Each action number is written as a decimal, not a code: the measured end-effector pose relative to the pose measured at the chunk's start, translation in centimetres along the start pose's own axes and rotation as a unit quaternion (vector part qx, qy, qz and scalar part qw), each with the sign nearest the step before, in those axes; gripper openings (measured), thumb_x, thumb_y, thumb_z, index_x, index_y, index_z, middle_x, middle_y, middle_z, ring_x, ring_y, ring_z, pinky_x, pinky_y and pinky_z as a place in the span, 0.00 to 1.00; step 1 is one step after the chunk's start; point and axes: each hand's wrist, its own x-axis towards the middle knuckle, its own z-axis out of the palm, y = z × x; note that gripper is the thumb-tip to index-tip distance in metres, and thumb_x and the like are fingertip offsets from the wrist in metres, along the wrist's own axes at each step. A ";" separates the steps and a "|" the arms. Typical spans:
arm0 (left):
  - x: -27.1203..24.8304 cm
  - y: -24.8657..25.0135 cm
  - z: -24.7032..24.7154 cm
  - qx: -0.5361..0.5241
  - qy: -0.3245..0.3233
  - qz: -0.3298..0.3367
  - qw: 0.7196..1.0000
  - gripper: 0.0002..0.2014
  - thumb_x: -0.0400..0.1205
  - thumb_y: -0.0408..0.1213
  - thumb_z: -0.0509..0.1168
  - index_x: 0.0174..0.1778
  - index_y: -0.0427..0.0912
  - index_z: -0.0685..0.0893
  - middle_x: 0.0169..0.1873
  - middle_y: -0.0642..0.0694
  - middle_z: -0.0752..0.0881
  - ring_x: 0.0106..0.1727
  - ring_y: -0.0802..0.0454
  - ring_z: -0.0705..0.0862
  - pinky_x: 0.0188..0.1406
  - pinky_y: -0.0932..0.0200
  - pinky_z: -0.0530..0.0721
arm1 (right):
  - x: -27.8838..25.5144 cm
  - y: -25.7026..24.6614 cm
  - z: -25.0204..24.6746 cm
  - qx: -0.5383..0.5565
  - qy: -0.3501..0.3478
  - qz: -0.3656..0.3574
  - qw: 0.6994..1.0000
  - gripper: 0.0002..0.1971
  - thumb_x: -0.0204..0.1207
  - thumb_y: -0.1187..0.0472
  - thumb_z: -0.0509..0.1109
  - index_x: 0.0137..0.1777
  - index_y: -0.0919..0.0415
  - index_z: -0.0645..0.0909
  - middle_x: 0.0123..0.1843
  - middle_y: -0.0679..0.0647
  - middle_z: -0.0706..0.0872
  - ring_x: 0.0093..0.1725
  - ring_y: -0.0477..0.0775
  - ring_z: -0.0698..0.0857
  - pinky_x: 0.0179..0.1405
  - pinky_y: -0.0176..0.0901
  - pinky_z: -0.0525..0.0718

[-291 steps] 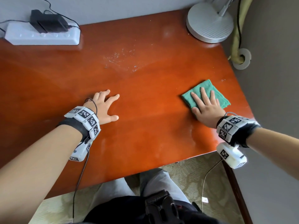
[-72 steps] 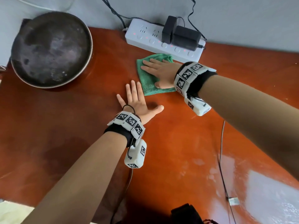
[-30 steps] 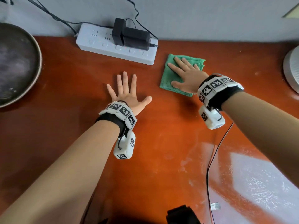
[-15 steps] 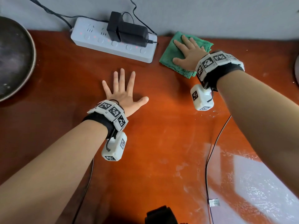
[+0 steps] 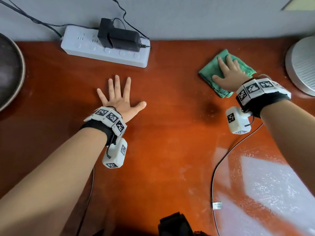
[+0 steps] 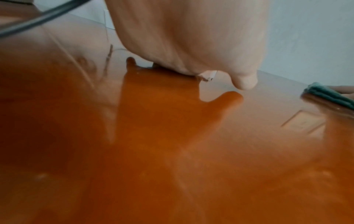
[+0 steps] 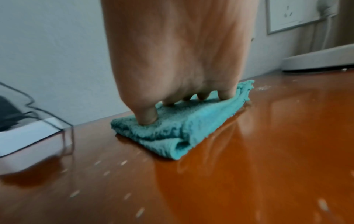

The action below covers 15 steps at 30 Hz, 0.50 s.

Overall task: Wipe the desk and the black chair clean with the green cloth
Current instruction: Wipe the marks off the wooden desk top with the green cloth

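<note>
The green cloth [image 5: 211,69] lies folded into a thick pad near the back edge of the desk [image 5: 170,150], between the white power strip [image 5: 81,46] and the round white base [image 5: 301,65] at the back right corner, touching neither. The right hand [image 5: 228,75] lies flat on top of it, its fingers [image 7: 227,94] straight and a little apart, thumb pressed into the near fold, so the pad is pinned by downward pressure and not clutched. The left hand [image 5: 119,97] rests palm down on bare wood towards the middle of the desk, fingers spread wide, holding nothing and probably serving as a brace. The cloth looks like soft, light terry, limp enough to unfold or bunch if pushed from one edge only, so it likely handles best with the palm centred over the folds and the fingertips towards the leading edge. The polished top looks slick, which should let the pad glide but also slip from under a light hand. Pale specks lie scattered on the wood in front of the cloth, and the black chair is not in view, so I judge the desk wipe unfinished.
</note>
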 end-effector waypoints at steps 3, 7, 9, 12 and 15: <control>-0.1 0.1 -0.1 0.001 -0.005 0.002 1.000 0.44 0.79 0.70 0.44 0.80 0.53 0.26 0.80 0.43 0.26 0.81 0.43 0.28 0.75 0.31 0.32 | -1.4 -1.6 0.9 -0.039 -0.031 -0.051 0.997 0.35 0.84 0.47 0.55 0.84 0.46 0.39 0.85 0.51 0.35 0.84 0.57 0.38 0.81 0.65 0.44; 0.0 0.0 -0.3 0.001 -0.009 0.004 1.000 0.44 0.79 0.71 0.44 0.80 0.53 0.26 0.80 0.43 0.26 0.81 0.43 0.28 0.75 0.32 0.32 | -2.2 -5.5 1.0 -0.103 -0.068 -0.174 0.977 0.36 0.83 0.48 0.57 0.83 0.46 0.38 0.85 0.50 0.34 0.84 0.55 0.37 0.81 0.64 0.43; 0.2 -0.1 -0.3 0.001 -0.015 0.004 1.000 0.45 0.79 0.71 0.44 0.79 0.53 0.25 0.79 0.43 0.25 0.81 0.44 0.27 0.75 0.32 0.32 | -1.9 -7.9 1.3 -0.126 -0.076 -0.232 0.962 0.36 0.83 0.49 0.58 0.83 0.44 0.39 0.85 0.48 0.35 0.84 0.54 0.37 0.81 0.62 0.42; 0.0 0.0 -0.2 0.008 -0.013 0.006 1.000 0.46 0.79 0.71 0.45 0.79 0.52 0.25 0.79 0.42 0.25 0.81 0.44 0.27 0.75 0.32 0.32 | -0.9 -11.1 1.4 -0.145 -0.080 -0.277 0.946 0.36 0.83 0.48 0.58 0.83 0.42 0.39 0.85 0.47 0.35 0.84 0.52 0.37 0.81 0.61 0.42; 0.0 0.0 -0.2 0.004 -0.011 0.007 1.000 0.45 0.79 0.71 0.45 0.79 0.53 0.25 0.79 0.43 0.25 0.81 0.44 0.27 0.75 0.32 0.31 | 0.7 -12.1 0.3 -0.131 -0.096 -0.276 0.947 0.36 0.83 0.49 0.60 0.83 0.42 0.40 0.85 0.46 0.36 0.84 0.51 0.39 0.81 0.61 0.42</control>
